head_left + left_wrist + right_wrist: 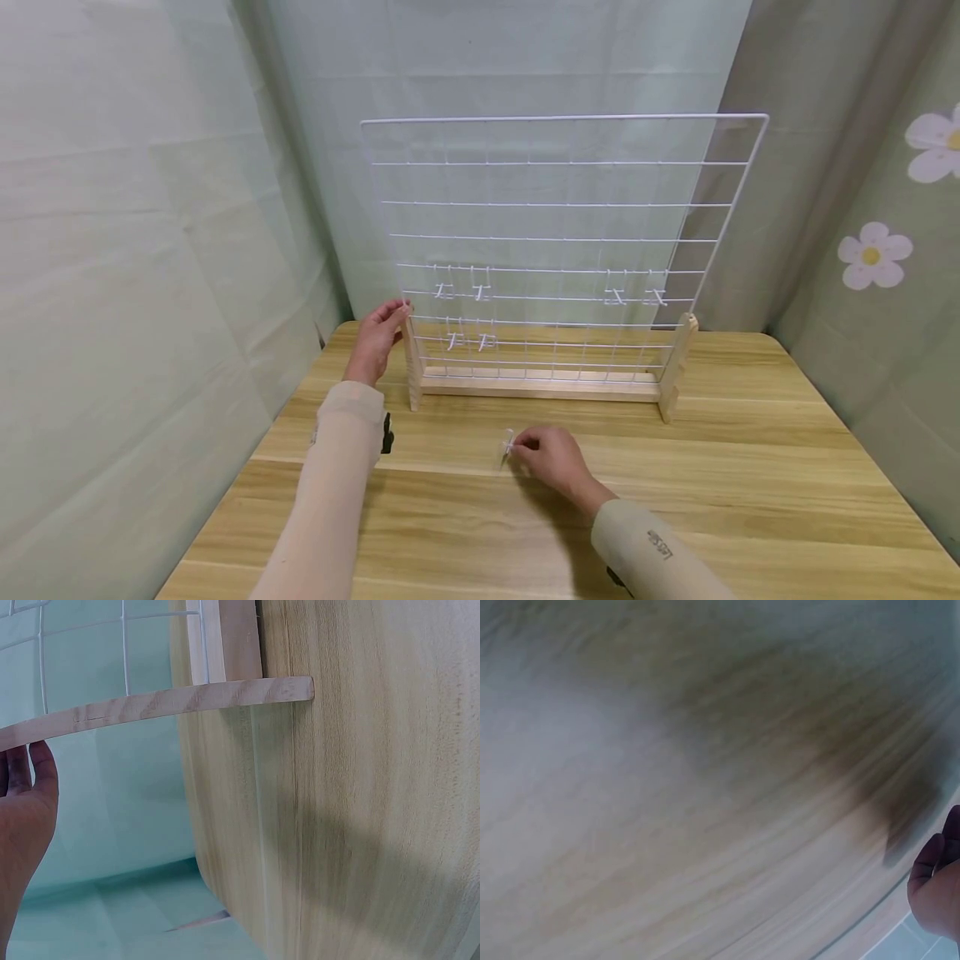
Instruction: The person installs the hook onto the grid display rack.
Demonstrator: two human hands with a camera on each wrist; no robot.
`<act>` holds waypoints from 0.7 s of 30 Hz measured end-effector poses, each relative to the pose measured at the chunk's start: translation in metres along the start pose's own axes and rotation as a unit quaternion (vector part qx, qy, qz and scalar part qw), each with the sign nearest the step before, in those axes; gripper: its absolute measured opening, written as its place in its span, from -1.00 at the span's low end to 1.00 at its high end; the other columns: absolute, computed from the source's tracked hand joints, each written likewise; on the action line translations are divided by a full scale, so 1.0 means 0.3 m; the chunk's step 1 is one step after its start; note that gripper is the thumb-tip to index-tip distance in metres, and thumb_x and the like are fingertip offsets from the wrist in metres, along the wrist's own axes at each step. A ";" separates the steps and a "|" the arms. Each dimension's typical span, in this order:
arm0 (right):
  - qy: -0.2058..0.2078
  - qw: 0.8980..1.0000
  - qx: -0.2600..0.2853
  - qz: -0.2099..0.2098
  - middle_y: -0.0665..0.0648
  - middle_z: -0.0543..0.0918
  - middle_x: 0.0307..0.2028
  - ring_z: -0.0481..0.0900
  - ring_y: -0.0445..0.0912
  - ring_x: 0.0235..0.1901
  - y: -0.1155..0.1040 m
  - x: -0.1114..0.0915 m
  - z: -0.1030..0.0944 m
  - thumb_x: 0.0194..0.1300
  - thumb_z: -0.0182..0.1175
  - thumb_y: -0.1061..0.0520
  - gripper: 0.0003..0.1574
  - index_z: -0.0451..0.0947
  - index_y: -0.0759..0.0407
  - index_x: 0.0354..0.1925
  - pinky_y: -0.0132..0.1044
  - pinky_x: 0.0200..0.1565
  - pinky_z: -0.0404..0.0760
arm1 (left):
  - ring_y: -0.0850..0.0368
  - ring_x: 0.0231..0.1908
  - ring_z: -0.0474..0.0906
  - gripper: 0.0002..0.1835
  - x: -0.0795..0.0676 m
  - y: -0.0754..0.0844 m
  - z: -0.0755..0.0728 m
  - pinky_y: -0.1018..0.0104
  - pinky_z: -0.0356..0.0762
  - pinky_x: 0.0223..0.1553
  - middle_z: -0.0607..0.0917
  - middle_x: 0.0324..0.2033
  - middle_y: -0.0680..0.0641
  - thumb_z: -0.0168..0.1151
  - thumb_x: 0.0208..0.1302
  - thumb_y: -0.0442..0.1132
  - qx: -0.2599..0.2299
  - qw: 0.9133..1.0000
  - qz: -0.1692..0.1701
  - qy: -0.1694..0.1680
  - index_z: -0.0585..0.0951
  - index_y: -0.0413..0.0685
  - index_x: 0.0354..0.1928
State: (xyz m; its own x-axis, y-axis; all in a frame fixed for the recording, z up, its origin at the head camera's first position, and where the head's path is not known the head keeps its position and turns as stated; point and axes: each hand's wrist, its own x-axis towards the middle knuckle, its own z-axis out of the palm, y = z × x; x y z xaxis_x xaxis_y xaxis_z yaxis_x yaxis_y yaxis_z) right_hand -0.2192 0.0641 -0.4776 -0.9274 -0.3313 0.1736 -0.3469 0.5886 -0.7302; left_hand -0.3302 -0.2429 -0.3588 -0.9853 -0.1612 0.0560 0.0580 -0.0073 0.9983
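A white wire grid rack (562,118) stands upright in a pale wooden base (540,387). My left hand (375,337) grips the top of the rack's left wooden post (412,367); the left wrist view has fingertips against this post (180,700). In front of the base, just over the table, my right hand (553,458) pinches a small white hook (508,442) between thumb and fingers. The right wrist view catches only part of that hand (939,889), and the hook is hidden there. Several white hooks hang on the grid, such as one at lower left (486,342).
More hooks hang on the grid's right side, one near the edge (657,297). The rack stands toward the back of a wood-grain table (750,492). Pale green curtains (150,250) enclose the table, with white flowers (874,256) at right.
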 end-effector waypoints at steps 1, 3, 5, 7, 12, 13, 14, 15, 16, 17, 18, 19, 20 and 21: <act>0.003 1.000 -0.001 0.000 -0.15 0.68 -0.39 0.48 -0.23 -0.41 0.002 0.001 -0.001 0.27 0.35 0.11 -0.94 0.73 0.00 -0.36 -0.28 -0.29 0.50 | 0.12 0.16 0.38 -0.54 -0.001 0.000 0.000 0.07 0.28 0.32 0.47 0.30 -0.11 0.08 0.51 -0.13 0.000 1.000 -0.001 0.000 0.42 -0.29 0.28; 0.008 1.000 -0.004 0.002 -0.14 0.68 -0.39 0.48 -0.23 -0.41 0.003 0.001 -0.005 0.27 0.35 0.11 -0.94 0.72 0.01 -0.36 -0.27 -0.30 0.50 | 0.12 0.16 0.38 -0.53 0.000 0.000 0.000 0.06 0.27 0.32 0.48 0.29 -0.10 0.08 0.51 -0.13 -0.002 1.000 -0.001 -0.001 0.41 -0.30 0.29; 0.014 1.000 -0.004 0.006 -0.14 0.68 -0.39 0.48 -0.23 -0.42 0.004 0.001 -0.010 0.28 0.34 0.11 -0.94 0.72 0.00 -0.36 -0.29 -0.31 0.50 | 0.12 0.17 0.38 -0.54 0.000 0.001 0.000 0.05 0.25 0.33 0.48 0.29 -0.10 0.08 0.51 -0.12 -0.002 1.000 -0.001 -0.001 0.42 -0.29 0.28; 0.019 1.000 -0.002 0.008 -0.13 0.68 -0.41 0.48 -0.23 -0.45 0.004 0.000 -0.015 0.28 0.34 0.11 -0.94 0.72 0.01 -0.36 -0.29 -0.34 0.49 | 0.11 0.17 0.38 -0.57 -0.001 0.002 0.000 0.03 0.24 0.34 0.47 0.30 -0.12 0.09 0.51 -0.12 -0.005 1.000 -0.002 -0.001 0.45 -0.26 0.24; 0.033 0.999 -0.009 0.017 -0.12 0.68 -0.42 0.46 -0.23 -0.47 0.007 0.001 -0.024 0.28 0.33 0.11 -0.93 0.72 0.03 -0.35 -0.29 -0.36 0.48 | 0.08 0.19 0.36 -0.70 -0.005 0.005 -0.001 0.02 0.22 0.35 0.46 0.31 -0.13 0.10 0.50 -0.11 -0.008 1.000 -0.006 -0.002 0.51 -0.11 0.11; 0.036 0.999 -0.010 0.020 -0.11 0.68 -0.43 0.47 -0.22 -0.46 0.009 0.002 -0.025 0.28 0.33 0.12 -0.93 0.72 0.04 -0.35 -0.28 -0.36 0.48 | 0.07 0.20 0.36 -0.71 -0.005 0.004 -0.002 0.03 0.21 0.36 0.46 0.31 -0.13 0.10 0.50 -0.10 -0.007 1.000 -0.007 -0.002 0.52 -0.09 0.11; 0.039 0.999 -0.010 0.027 -0.11 0.68 -0.42 0.47 -0.22 -0.46 0.010 0.003 -0.026 0.27 0.33 0.11 -0.93 0.73 0.04 -0.35 -0.28 -0.34 0.48 | 0.06 0.21 0.35 -0.71 -0.005 0.004 -0.002 0.02 0.21 0.36 0.45 0.32 -0.14 0.10 0.50 -0.10 -0.007 1.000 -0.007 -0.003 0.52 -0.08 0.11; 0.041 0.999 -0.011 0.034 -0.11 0.68 -0.42 0.48 -0.22 -0.45 0.011 0.004 -0.028 0.27 0.33 0.11 -0.93 0.73 0.03 -0.36 -0.27 -0.33 0.49 | 0.05 0.21 0.35 -0.71 -0.005 0.003 -0.003 0.02 0.21 0.36 0.45 0.32 -0.15 0.10 0.50 -0.10 -0.007 1.000 -0.006 -0.003 0.52 -0.09 0.11; 0.045 0.998 -0.013 0.035 -0.10 0.69 -0.42 0.49 -0.21 -0.44 0.013 0.005 -0.029 0.27 0.33 0.12 -0.93 0.72 0.05 -0.36 -0.25 -0.32 0.50 | 0.05 0.22 0.35 -0.70 -0.005 0.003 -0.002 0.02 0.21 0.36 0.45 0.32 -0.15 0.10 0.50 -0.10 -0.007 1.000 -0.006 -0.003 0.51 -0.10 0.12; 0.051 0.998 -0.015 0.037 -0.09 0.69 -0.42 0.50 -0.21 -0.44 0.014 0.005 -0.032 0.26 0.33 0.13 -0.94 0.72 0.05 -0.36 -0.24 -0.32 0.50 | 0.05 0.21 0.35 -0.70 -0.005 0.003 -0.002 0.03 0.21 0.36 0.45 0.32 -0.16 0.10 0.50 -0.11 -0.007 1.000 -0.005 -0.003 0.51 -0.10 0.12; 0.056 0.998 -0.016 0.039 -0.08 0.69 -0.42 0.51 -0.20 -0.43 0.014 0.006 -0.034 0.25 0.33 0.14 -0.94 0.72 0.06 -0.37 -0.23 -0.32 0.51 | 0.05 0.21 0.35 -0.70 -0.005 0.003 -0.001 0.03 0.22 0.35 0.46 0.31 -0.15 0.10 0.50 -0.11 -0.007 1.000 -0.004 -0.003 0.51 -0.10 0.12; 0.062 0.997 -0.016 0.043 -0.08 0.69 -0.42 0.51 -0.20 -0.43 0.016 0.006 -0.036 0.24 0.33 0.14 -0.94 0.72 0.06 -0.37 -0.22 -0.32 0.51 | 0.06 0.20 0.36 -0.71 -0.005 0.003 0.000 0.03 0.23 0.35 0.46 0.30 -0.15 0.10 0.50 -0.11 -0.008 1.000 -0.003 -0.002 0.52 -0.10 0.11; 0.068 0.996 -0.020 0.044 -0.08 0.69 -0.42 0.52 -0.20 -0.43 0.017 0.006 -0.039 0.23 0.33 0.14 -0.94 0.72 0.06 -0.38 -0.22 -0.31 0.52 | 0.07 0.19 0.37 -0.72 -0.005 0.003 0.000 0.03 0.24 0.34 0.47 0.29 -0.14 0.10 0.50 -0.12 -0.009 1.000 -0.003 -0.001 0.52 -0.09 0.11; 0.076 0.996 -0.025 0.044 -0.08 0.70 -0.43 0.53 -0.20 -0.43 0.018 0.007 -0.041 0.23 0.33 0.14 -0.94 0.72 0.06 -0.39 -0.21 -0.31 0.52 | 0.08 0.19 0.37 -0.72 -0.005 0.003 0.001 0.03 0.24 0.34 0.48 0.28 -0.13 0.10 0.50 -0.12 -0.009 1.000 -0.001 -0.001 0.52 -0.09 0.11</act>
State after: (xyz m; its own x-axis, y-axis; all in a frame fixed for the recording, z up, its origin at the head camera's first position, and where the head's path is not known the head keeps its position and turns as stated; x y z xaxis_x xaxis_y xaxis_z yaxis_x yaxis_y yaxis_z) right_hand -0.2246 0.0756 -0.4731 -0.9638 -0.1633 0.2108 -0.2659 0.6485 -0.7133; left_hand -0.3287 -0.2425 -0.3580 -0.9858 -0.1594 0.0535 0.0582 -0.0249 0.9980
